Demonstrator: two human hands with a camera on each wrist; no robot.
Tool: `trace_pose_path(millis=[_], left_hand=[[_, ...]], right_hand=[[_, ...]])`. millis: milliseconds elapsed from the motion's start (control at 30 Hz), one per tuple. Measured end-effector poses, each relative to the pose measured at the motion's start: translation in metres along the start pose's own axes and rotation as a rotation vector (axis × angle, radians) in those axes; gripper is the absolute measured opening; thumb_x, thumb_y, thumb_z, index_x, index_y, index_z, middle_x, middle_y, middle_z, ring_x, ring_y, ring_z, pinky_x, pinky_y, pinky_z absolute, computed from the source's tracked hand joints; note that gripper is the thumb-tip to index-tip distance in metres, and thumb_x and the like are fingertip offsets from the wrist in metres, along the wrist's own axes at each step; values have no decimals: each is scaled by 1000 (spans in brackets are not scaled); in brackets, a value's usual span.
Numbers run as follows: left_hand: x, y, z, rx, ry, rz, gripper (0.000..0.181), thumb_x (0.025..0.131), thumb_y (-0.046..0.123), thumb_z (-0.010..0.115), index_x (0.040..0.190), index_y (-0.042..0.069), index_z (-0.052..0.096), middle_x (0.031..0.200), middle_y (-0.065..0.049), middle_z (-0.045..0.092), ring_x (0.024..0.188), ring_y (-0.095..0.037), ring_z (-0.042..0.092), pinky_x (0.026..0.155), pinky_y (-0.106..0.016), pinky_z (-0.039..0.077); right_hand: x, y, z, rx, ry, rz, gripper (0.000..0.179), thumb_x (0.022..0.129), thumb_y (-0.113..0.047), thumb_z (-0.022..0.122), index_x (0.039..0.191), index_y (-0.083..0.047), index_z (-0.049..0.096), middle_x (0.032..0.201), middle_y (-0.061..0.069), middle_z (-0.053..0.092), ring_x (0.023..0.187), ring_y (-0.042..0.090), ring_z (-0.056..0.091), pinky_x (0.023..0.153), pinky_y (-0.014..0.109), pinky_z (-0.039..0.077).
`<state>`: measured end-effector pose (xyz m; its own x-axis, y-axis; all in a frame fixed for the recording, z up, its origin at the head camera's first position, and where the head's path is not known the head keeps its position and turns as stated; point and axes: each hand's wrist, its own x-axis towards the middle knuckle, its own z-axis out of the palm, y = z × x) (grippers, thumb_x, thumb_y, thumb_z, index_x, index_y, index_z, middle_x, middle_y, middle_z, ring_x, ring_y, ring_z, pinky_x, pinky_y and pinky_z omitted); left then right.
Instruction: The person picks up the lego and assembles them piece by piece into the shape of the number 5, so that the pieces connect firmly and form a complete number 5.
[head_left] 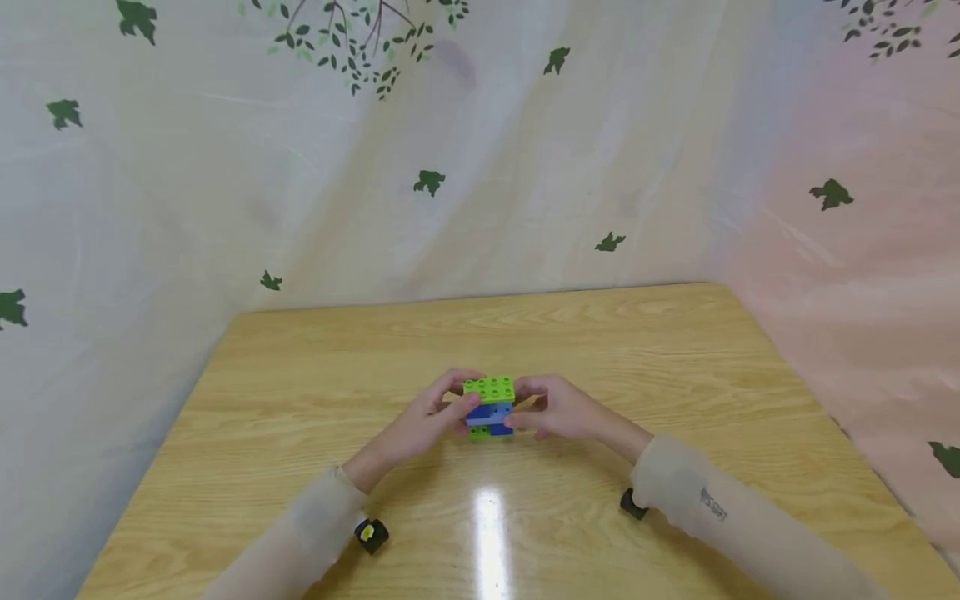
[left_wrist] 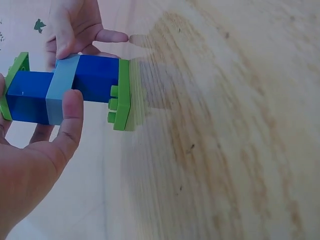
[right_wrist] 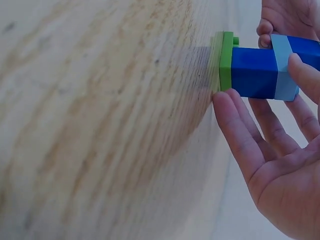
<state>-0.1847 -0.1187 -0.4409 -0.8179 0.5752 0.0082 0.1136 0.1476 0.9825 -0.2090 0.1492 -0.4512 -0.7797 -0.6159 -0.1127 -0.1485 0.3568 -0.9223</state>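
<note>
A small stack of toy building bricks stands upright on the table between my hands. Its top is a lime green plate [head_left: 491, 387] with studs. Below that come a dark blue brick [left_wrist: 30, 97], a light blue plate [right_wrist: 283, 60], another dark blue brick [right_wrist: 254, 75] and a lime green base plate [left_wrist: 124, 95], whose studs partly show. My left hand [head_left: 429, 418] grips the stack from the left, thumb in front and fingers partly hidden behind. From the right, my right hand [head_left: 564, 408] holds it, its thumb at the light blue plate and its fingers around the far side.
The wooden table [head_left: 315, 350] reflects a bright strip of light in front of the stack. A pale curtain [head_left: 487, 125] with leaf and bird prints hangs behind the table and along its sides. Dark wrist devices [head_left: 371, 535] sit under both sleeves.
</note>
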Motion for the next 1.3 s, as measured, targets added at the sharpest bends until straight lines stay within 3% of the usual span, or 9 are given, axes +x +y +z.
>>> trace_pose_path(millis=[267, 533, 800, 933, 1000, 1100, 1200, 1300], left_hand=[[1, 2, 0, 98, 5, 14, 36, 110, 34, 47, 143, 20, 44, 118, -18, 47, 96, -40, 67, 85, -53, 57], [2, 5, 0, 117, -22, -11, 38, 111, 37, 42, 145, 23, 39, 124, -17, 46, 91, -43, 65, 79, -54, 57], [-3, 3, 4, 154, 22, -43, 44, 110, 44, 40, 152, 31, 35, 134, -14, 46, 102, -36, 63, 81, -51, 57], [-2, -2, 4, 140, 32, -48, 60, 109, 42, 44, 159, 32, 14, 147, -18, 36, 118, -35, 58, 91, -51, 53], [-3, -6, 4, 129, 29, -31, 71, 107, 39, 51, 160, 30, 4, 153, -20, 27, 129, -36, 51, 98, -52, 50], [-5, -9, 4, 142, 35, 21, 85, 101, 35, 65, 160, 29, 4, 158, -20, 22, 137, -36, 43, 107, -53, 44], [-5, -12, 5, 133, 54, 76, 90, 96, 29, 73, 159, 31, 10, 157, -17, 25, 137, -35, 42, 110, -53, 40], [-4, -14, 5, 105, 52, 126, 85, 95, 15, 73, 158, 28, 16, 152, -14, 33, 134, -34, 44, 110, -52, 41]], right_hand=[[-2, -3, 2, -92, 20, -51, 33, 96, -26, 74, 125, -12, 68, 115, 9, 67, 86, 28, 71, 61, 42, 61], [-4, -6, 4, -171, 52, -82, 32, 96, -28, 73, 125, -13, 68, 116, 6, 69, 93, 20, 69, 62, 38, 61], [-1, -1, 2, 48, 2, 4, 38, 95, -25, 75, 128, -9, 64, 122, 13, 63, 99, 29, 68, 72, 44, 62], [-2, 0, 1, -2, 17, -36, 54, 92, -28, 78, 138, -9, 57, 131, 13, 61, 112, 30, 64, 84, 46, 59], [-4, -1, 3, -25, 33, -66, 65, 91, -30, 79, 146, -11, 50, 137, 13, 57, 119, 32, 60, 93, 48, 55], [-8, -4, 5, -2, 45, -100, 73, 92, -31, 78, 153, -19, 40, 143, 12, 51, 126, 34, 55, 102, 50, 50], [-11, -6, 7, 23, 30, -126, 70, 96, -31, 73, 155, -26, 35, 145, 11, 48, 129, 33, 53, 104, 49, 48], [-12, -6, 9, 31, 5, -148, 66, 100, -29, 67, 156, -27, 32, 144, 13, 48, 129, 33, 53, 106, 50, 45]])
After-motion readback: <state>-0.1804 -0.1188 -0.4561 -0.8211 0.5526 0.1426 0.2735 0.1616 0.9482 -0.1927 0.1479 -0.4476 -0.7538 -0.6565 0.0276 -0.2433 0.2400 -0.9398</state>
